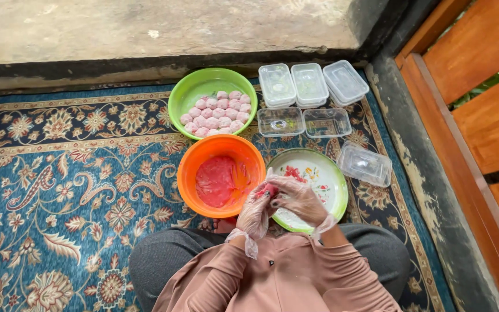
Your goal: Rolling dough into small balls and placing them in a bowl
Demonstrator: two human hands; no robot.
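Both hands wear thin clear gloves and meet just above the near edge of the orange bowl and the plate. Left hand point(255, 212): forearm comes up from the lap, wrist bent, palm cupped upward and inward. Right hand point(299, 198): forearm angles in from the right, fingers curled over and pointing left toward the other palm. A small red dough lump point(267, 190) sits pressed between the two hands; both hold it, fingers closed round it, and only its top shows. Orange bowl point(220, 173) lies just left of the hands, touching or nearly touching the left glove, with a mass of red dough point(215, 181) spread on its floor. Plate point(317, 179), white with a green rim and red smears, lies to the right, partly hidden under the right hand. Far of the orange bowl, a green bowl point(212, 99) holds a heap of pale pink balls point(219, 112); the two bowls' rims nearly touch. Right of the green bowl: three stacked sets of clear lids or tubs point(312, 84) in a row at the far edge, two open clear tubs point(304, 122) nearer, one more tub point(365, 164) tilted just right of the plate. All rest on a blue patterned carpet point(64, 185). Wooden boards point(480, 115) run along the right.
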